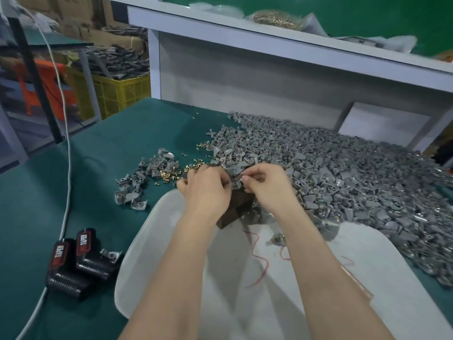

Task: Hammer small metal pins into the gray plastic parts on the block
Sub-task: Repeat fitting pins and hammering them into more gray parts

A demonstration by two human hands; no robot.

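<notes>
The left hand (206, 186) and right hand (267, 182) pinch one matte gray, winged plastic part (234, 173) with curled fingers atop one dark, square-edged block (239, 204); shiny brass pins (169, 172) lie scattered mid-worktop (98, 168).

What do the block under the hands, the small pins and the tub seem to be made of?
Block: probably wood; dark brown and matte. Pins: metal, perhaps brass; shiny gold glints. Tub: plastic, whitish and translucent, smooth.

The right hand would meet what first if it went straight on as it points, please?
Probably the gray plastic part at its fingertips on the block; the left hand lies just beyond.
</notes>
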